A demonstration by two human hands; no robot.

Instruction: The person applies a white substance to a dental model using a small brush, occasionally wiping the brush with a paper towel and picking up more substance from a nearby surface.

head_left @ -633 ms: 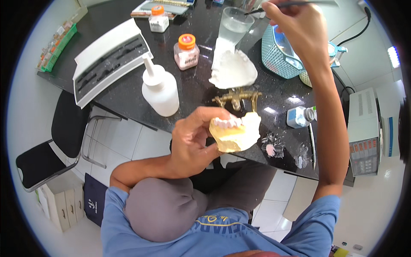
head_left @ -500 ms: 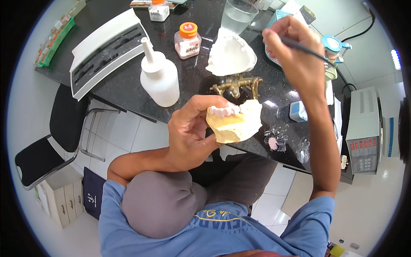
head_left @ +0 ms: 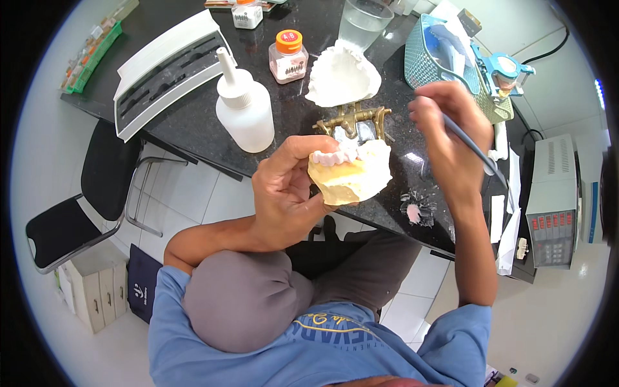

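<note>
My left hand [head_left: 280, 193] grips a yellow dental cast [head_left: 348, 180] with a row of white teeth [head_left: 332, 157], thumb below and index finger along the upper edge. My right hand [head_left: 454, 145], right of the cast, is closed around a thin blue-grey brush [head_left: 474, 148]; its tip is hidden or too small to make out. Just behind the cast stands a brass hinged articulator [head_left: 351, 117], and beyond that lies a white plaster piece [head_left: 342, 80]. A pink blob [head_left: 414, 213] on a smudged patch sits on the black counter right of the cast.
A white squeeze bottle [head_left: 245, 116], orange-lidded jar [head_left: 288, 64], glass of water [head_left: 361, 29] and long white tray [head_left: 166, 68] stand on the counter [head_left: 193, 135]. A blue basket [head_left: 419, 58] is at back right, paper strips [head_left: 496, 219] near the right edge, a chair [head_left: 106, 168] at left.
My right hand has come down from above the glass toward the cast, carrying the brush away from the water. My left hand still holds the cast, slightly higher in the picture.
</note>
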